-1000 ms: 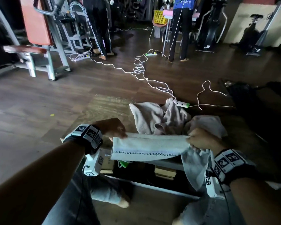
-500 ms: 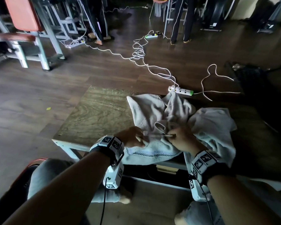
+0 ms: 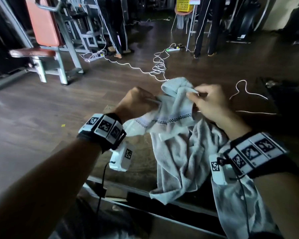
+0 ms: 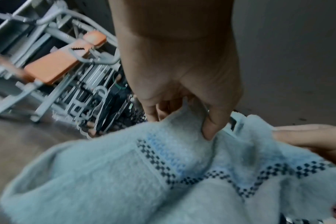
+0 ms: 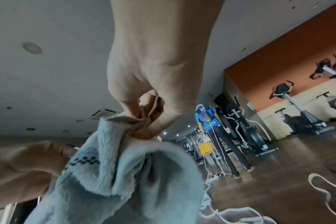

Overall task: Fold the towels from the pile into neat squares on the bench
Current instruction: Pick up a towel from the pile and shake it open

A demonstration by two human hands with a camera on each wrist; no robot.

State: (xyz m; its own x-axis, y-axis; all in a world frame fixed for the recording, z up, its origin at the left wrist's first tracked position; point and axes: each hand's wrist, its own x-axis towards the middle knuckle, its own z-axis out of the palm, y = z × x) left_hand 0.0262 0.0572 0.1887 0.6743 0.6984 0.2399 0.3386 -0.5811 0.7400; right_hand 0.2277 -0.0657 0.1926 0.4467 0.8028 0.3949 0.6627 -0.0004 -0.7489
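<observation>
Hands are both up off the bench (image 3: pixel 136 171), raised in front of the person with a pale blue-grey towel (image 3: pixel 176 118) bunched between them. Left hand (image 3: pixel 136 102) is turned knuckles-up, wrist cocked a bit, fingers curled in; the left wrist view shows the thumb and forefinger pinching a little peak of the terry cloth (image 4: pixel 182 136) right by the checkered border stripe. Right hand (image 3: pixel 209 102) sits slightly higher and further out, palm facing left, and its thumb and curled fingers pinch a corner at the hem (the right wrist view shows the hem edge tucked between the fingertips (image 5: pixel 144 133)). The other fingers of that hand are folded in toward the palm.

Towel itself isn't stretched flat — it's crumpled, with the top edge running roughly left to right between the two hands and sagging in the middle. The dark checkered band (image 3: pixel 171 120) runs the same way, just under the hands. From there the long side hangs down toward the person, and the lower part drapes onto the wood-grain bench top, its bottom corner spilling over the near edge.

More towel cloth (image 3: pixel 240 213) hangs off the near right side of the bench, under the right wrist band — can't tell if it's a separate towel or the same one.

Beyond the bench there's a white cable (image 3: pixel 159 66) snaking over the dark wood floor, and a weight bench with orange padding (image 3: pixel 41 28) off to the left.
</observation>
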